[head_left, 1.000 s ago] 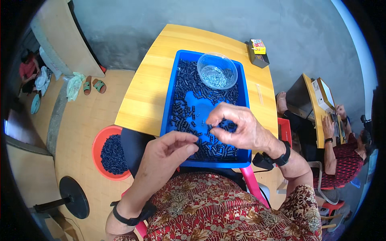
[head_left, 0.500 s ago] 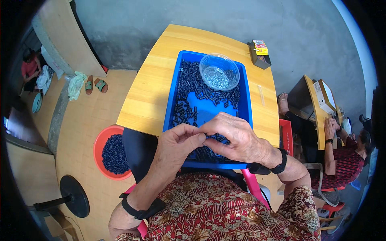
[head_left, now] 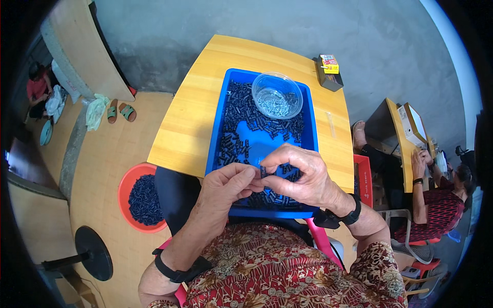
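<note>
Fingers [head_left: 294,152]: R hand [head_left: 310,179] pinches 1 dk pc [head_left: 264,172], L hand [head_left: 223,187] pressed tog; 1 blue tray [head_left: 310,128], 1 tub [head_left: 271,82]

A piece [head_left: 264,172], short, slim and black, is standing nearly upright near the middle of the frame. The right fingers [head_left: 280,185] are pinching it, and the left fingers [head_left: 245,178] are resting just beside its lower end.

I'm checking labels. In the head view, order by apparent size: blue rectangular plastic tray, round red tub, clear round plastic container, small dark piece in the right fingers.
1. Blue tray
2. Red tub, partly hidden
3. Clear container
4. Dark piece
</note>
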A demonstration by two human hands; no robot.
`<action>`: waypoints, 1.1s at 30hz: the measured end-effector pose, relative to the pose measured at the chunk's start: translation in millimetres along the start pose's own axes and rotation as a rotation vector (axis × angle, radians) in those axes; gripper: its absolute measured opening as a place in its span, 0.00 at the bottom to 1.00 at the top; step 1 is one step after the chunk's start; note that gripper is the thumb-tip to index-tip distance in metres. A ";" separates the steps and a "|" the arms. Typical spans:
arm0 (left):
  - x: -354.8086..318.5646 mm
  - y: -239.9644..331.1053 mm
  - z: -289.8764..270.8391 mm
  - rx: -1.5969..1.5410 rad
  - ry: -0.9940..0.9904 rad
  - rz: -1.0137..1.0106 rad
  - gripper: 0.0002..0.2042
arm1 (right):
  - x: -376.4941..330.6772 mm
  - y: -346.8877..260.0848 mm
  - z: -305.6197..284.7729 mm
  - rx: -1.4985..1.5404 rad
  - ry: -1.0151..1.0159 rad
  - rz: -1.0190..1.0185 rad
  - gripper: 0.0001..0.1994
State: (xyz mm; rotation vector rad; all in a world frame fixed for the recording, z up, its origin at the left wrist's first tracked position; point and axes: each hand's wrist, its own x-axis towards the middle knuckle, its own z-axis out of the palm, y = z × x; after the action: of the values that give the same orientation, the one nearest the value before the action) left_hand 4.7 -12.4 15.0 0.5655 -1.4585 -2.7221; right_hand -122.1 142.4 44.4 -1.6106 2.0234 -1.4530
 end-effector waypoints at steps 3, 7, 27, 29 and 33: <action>0.4 -0.2 0.2 -0.002 -0.012 -0.003 0.10 | -3.1 5.1 0.3 -0.038 -0.007 -0.041 0.12; 2.6 -3.3 -1.7 0.015 -0.048 -0.006 0.10 | -2.5 3.3 2.7 -0.090 -0.014 -0.078 0.12; -5.2 -0.4 -3.5 0.076 0.030 0.060 0.08 | 8.2 1.7 -36.1 -0.205 -0.058 -0.055 0.14; -7.6 4.0 -9.9 0.109 0.088 0.216 0.08 | 14.0 5.2 -55.8 -0.139 0.066 0.202 0.12; -11.2 6.7 -14.9 0.179 0.142 0.288 0.08 | 12.8 38.3 -65.3 -0.147 0.011 0.360 0.09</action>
State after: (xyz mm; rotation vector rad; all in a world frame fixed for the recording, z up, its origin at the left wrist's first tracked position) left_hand 18.8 -26.3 16.4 0.4963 -1.6152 -2.3032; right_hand -194.3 166.6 53.8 -1.2000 2.3235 -1.2093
